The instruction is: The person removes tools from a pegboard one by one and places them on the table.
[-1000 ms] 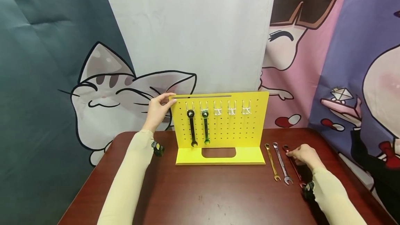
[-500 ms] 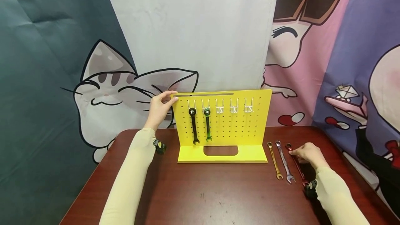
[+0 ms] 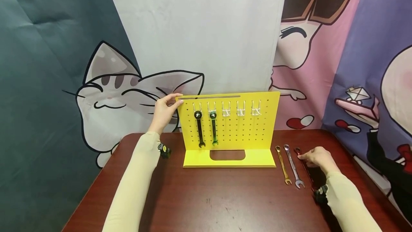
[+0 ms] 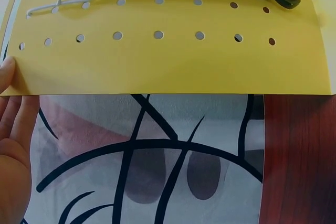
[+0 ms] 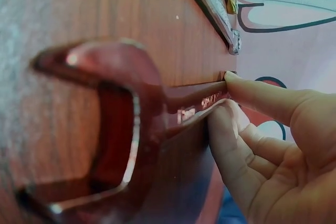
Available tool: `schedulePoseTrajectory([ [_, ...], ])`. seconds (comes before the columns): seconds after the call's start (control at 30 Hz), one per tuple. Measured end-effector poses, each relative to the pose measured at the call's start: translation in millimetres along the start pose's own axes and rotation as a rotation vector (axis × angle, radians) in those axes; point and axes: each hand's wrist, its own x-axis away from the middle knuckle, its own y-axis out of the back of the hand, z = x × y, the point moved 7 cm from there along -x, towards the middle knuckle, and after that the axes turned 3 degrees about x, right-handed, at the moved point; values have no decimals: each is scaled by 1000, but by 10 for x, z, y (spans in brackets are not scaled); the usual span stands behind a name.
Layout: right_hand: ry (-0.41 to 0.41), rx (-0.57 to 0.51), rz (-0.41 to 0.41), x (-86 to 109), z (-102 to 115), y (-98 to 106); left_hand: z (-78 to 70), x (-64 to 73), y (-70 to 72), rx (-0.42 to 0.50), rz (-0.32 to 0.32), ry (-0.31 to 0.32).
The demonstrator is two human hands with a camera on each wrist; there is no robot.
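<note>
At its upper left corner, my left hand (image 3: 162, 114) pinches the yellow pegboard (image 3: 238, 130), thumb in front and fingers behind. My right hand (image 3: 320, 158) holds a red combination wrench (image 5: 197, 98) between thumb and fingers near its ring end. In the right wrist view the wrench's open end looms large and close to the camera. A black wrench (image 3: 200, 129) and a dark green wrench (image 3: 214, 129) hang by their ring ends from the two leftmost hooks. Left of the red one, a silver wrench (image 3: 293, 165) and a gold wrench (image 3: 282, 164) lie on the table.
Several white hooks (image 3: 241, 108) run along the top of the board, the three on the right bare. The board's base stands on a dark red-brown table (image 3: 206, 196). Behind the table hangs a printed cloth (image 3: 206, 28) with cartoon figures.
The head view has shifted slightly. Both hands keep nearly the same places, the left on the board's corner and the right at the red wrench.
</note>
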Motion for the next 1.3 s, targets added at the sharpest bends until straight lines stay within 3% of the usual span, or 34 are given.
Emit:
schedulePoseTrajectory([
  [0.43, 68, -128, -7, 47, 101, 97, 10, 5, 11, -2, -3, -20],
  [0.9, 306, -124, -9, 188, 734, 111, -5, -1, 4, -15, -5, -34],
  [1.3, 351, -183, 60, 259, 1235, -56, -4, -9, 20, -25, 11, -30],
])
